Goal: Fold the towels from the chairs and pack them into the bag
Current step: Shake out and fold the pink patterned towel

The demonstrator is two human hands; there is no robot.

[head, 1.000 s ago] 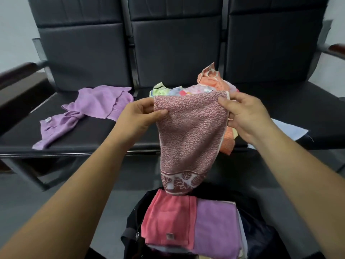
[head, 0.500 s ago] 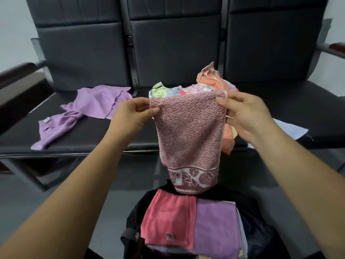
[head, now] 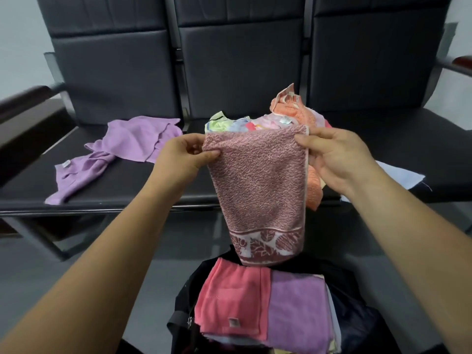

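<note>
Head view, looking down over both forearms.

Left hand (head: 182, 159): pinches top left corner of dusty-pink terry towel with leaf-patterned border (head: 260, 190), thumb on the near face, fingers curled behind.

Right hand (head: 334, 157): grips top right corner of same towel, thumb on near face, other fingers curled behind the right edge.

Dusty-pink towel: held in the air between the hands, top edge stretched roughly level. Hangs straight down, leaf border at the bottom, just above open black fabric bag (head: 357, 328) on grey floor (head: 76, 264). Cannot tell whether the lower hem touches the bag's contents.

In bag: folded coral-pink towel with small sewn label (head: 229, 300) on the left, folded lilac towel (head: 296, 310) touching it on the right. Pale cloth edges visible beneath both.

Far side: row of three black padded chairs (head: 242, 72).
- Left seat: crumpled lilac towel (head: 138, 139), with a second lilac piece (head: 76, 177) trailing toward the near left edge. Cannot tell whether one cloth or two.
- Middle seat, behind the held towel: heap of unfolded pastel cloths (head: 245, 123), orange terry towel (head: 288, 108) on top and hanging over the seat's near edge at right.
- Right seat: flat pale blue-white cloth (head: 401, 177), partly hidden by the right wrist.
</note>
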